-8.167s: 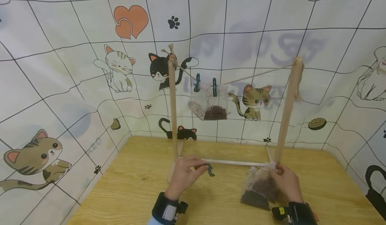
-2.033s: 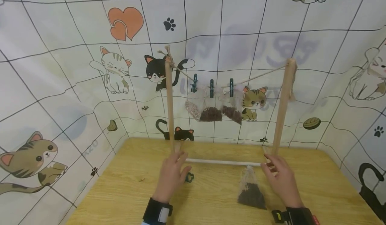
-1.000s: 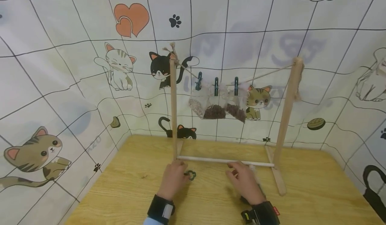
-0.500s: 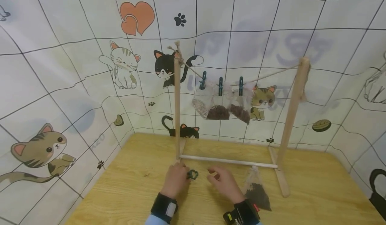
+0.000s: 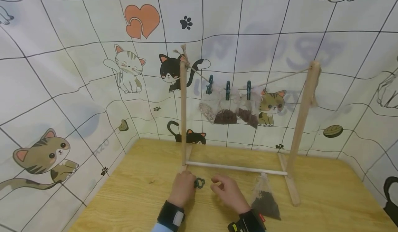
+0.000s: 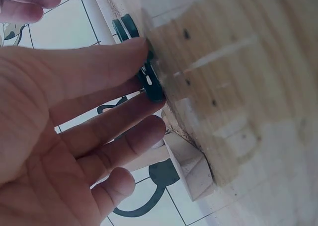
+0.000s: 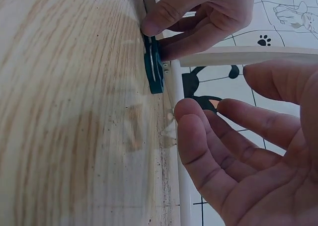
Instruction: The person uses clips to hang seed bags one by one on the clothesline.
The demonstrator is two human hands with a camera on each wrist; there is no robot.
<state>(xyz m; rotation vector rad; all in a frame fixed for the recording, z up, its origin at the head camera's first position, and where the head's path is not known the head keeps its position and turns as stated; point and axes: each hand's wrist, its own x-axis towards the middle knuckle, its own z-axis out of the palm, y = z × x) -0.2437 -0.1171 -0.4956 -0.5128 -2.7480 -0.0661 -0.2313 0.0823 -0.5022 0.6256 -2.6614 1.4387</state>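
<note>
Low over the table, my left hand (image 5: 181,190) pinches a dark green clothespin (image 5: 200,183) between thumb and fingers. The left wrist view shows the thumb over the clothespin (image 6: 154,86), right at the wood surface. My right hand (image 5: 229,193) is a short way to the right, fingers loosely bent and holding nothing. In the right wrist view its fingertips are apart from the clothespin (image 7: 154,69). A mesh drawstring bag (image 5: 265,202) with dark filling lies right of that hand. Three filled bags hang from a string (image 5: 286,77), the middle bag (image 5: 226,116) among them, each under a green clothespin.
Behind the hands stands a wooden frame, with a left post (image 5: 183,114), a right post (image 5: 303,121) and a white crossbar (image 5: 236,168) low between them. A cat-patterned cloth (image 5: 155,90) encloses the wooden table (image 5: 133,190). A black hooked object (image 5: 391,197) is at the far right.
Since the oldest frame, a third bag has come to hang on the string. My left hand has taken hold of another clothespin, and my right hand has moved left from the right post.
</note>
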